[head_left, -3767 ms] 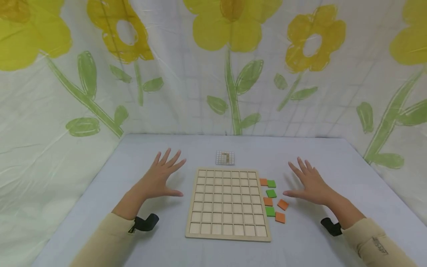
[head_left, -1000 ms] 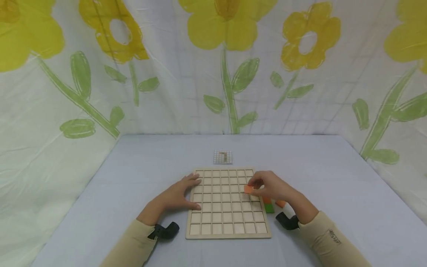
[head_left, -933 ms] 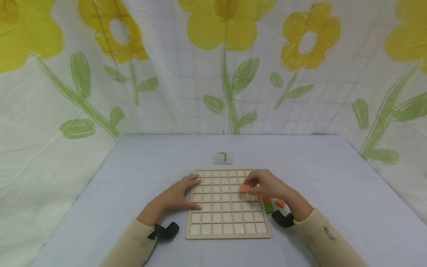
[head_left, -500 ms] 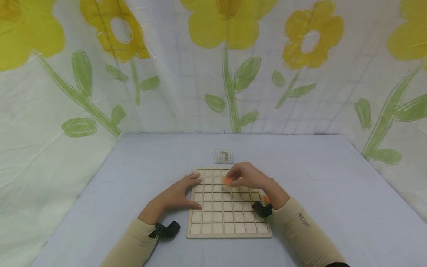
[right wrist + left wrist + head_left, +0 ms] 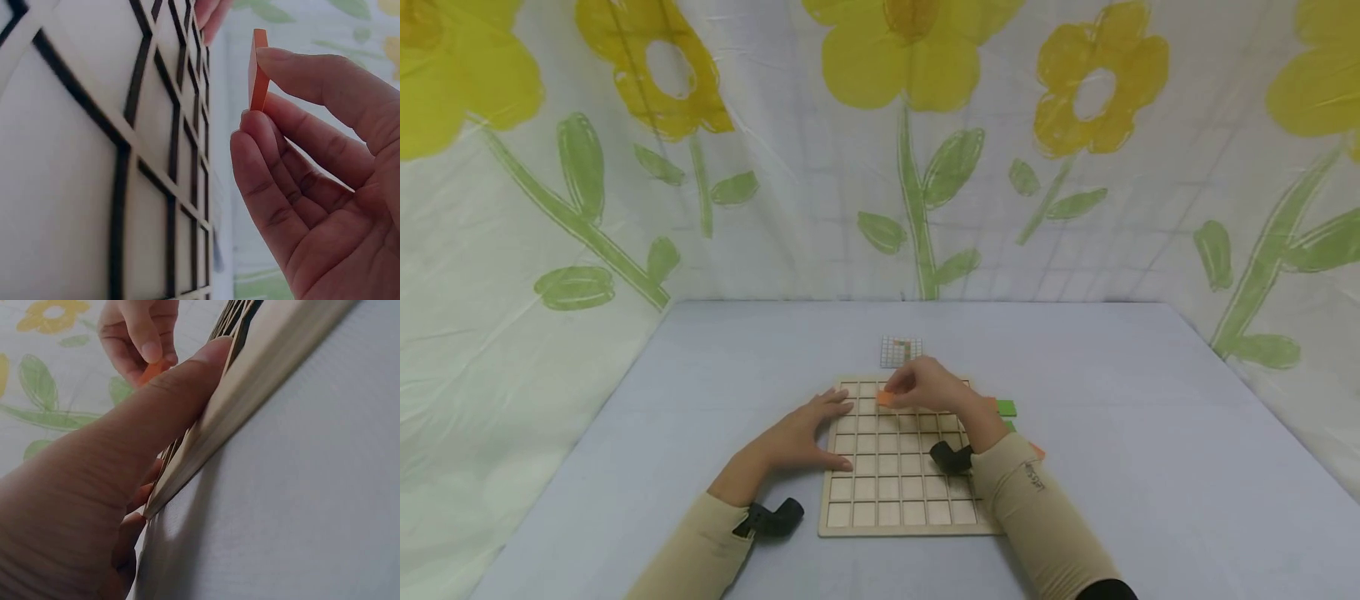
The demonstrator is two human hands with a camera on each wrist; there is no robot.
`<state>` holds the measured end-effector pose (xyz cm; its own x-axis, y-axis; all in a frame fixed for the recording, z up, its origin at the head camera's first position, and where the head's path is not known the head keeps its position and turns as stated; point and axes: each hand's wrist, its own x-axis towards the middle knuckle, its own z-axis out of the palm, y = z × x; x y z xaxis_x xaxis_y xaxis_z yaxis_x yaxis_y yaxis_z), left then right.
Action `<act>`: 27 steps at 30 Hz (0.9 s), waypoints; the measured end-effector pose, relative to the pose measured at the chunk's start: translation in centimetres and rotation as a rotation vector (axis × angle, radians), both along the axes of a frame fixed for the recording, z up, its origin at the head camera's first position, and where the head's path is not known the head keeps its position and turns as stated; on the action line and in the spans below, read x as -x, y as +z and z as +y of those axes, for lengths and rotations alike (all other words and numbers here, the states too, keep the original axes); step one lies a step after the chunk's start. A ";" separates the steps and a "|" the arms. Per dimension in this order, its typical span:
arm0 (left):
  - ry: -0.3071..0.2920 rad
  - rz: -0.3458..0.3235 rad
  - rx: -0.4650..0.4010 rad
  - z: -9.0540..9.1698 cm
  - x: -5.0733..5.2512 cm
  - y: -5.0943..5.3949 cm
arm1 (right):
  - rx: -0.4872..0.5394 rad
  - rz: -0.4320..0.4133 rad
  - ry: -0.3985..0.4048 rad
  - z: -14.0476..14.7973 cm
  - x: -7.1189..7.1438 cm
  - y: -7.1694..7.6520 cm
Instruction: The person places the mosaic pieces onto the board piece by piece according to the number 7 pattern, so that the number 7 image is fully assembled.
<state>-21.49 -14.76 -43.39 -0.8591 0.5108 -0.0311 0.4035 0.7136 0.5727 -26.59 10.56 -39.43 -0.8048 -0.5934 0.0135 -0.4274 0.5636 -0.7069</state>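
Orange tile [image 5: 261, 75] pinched, the right hand [image 5: 927, 386] should lower it flat while the left hand [image 5: 799, 436], fingers spread, braces the board [image 5: 888, 487].

With the grid board [image 5: 912, 530] as the dial on the table [image 5: 1150, 458], a small card [image 5: 897, 353] lies just beyond it at twelve o'clock, the backdrop [image 5: 820, 208] farther that way. Loose tiles [image 5: 1006, 408] lie along its side from two to three o'clock. The left hand [image 5: 803, 435] touches its nine-o'clock edge; the right hand [image 5: 925, 387] holds one tile [image 5: 886, 398] above it, toward eleven.
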 end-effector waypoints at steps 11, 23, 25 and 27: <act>0.012 0.007 0.016 0.1 -0.1 0.0 | -0.045 -0.006 -0.032 0.0 0.6 -1.7; 0.004 0.012 0.008 0.0 0.0 -0.3 | -0.018 -0.018 -0.045 0.0 0.6 -2.2; 0.006 0.010 0.010 0.0 -0.1 -0.2 | -0.011 -0.019 -0.046 0.0 0.6 -2.2; 0.008 0.009 0.008 0.0 -0.1 -0.2 | -0.007 -0.012 -0.042 0.0 0.6 -2.3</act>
